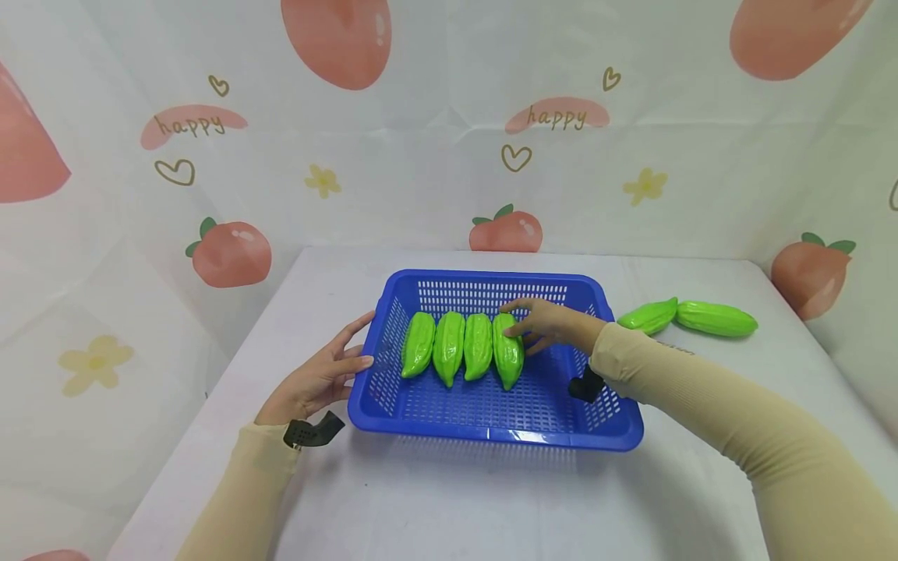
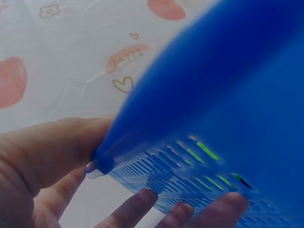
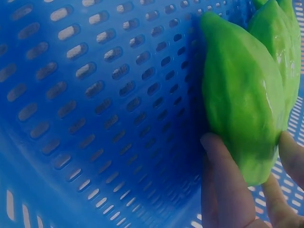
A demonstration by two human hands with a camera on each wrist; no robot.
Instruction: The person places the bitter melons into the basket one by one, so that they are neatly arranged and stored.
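In the head view a blue plastic basket [image 1: 449, 436] with slotted walls stands on the table. My left hand [image 1: 319, 382] holds its left rim, thumb on the edge and fingers [image 2: 135, 204] against the outer wall. Several green, ridged bitter melons [image 1: 449, 347] lie side by side in the basket. My right hand [image 1: 550, 323] reaches inside and grips the rightmost bitter melon [image 1: 508, 354] near its far end. In the right wrist view, fingers [image 3: 228, 185] lie on both sides of that bitter melon [image 3: 242, 95], which rests beside another.
Two more bitter melons lie on the white table [image 1: 449, 506] right of the basket, one tapered bitter melon [image 1: 648, 316] touching a longer bitter melon [image 1: 715, 319]. A printed white curtain [image 1: 421, 171] stands behind the table. My right forearm passes above the basket's right rim.
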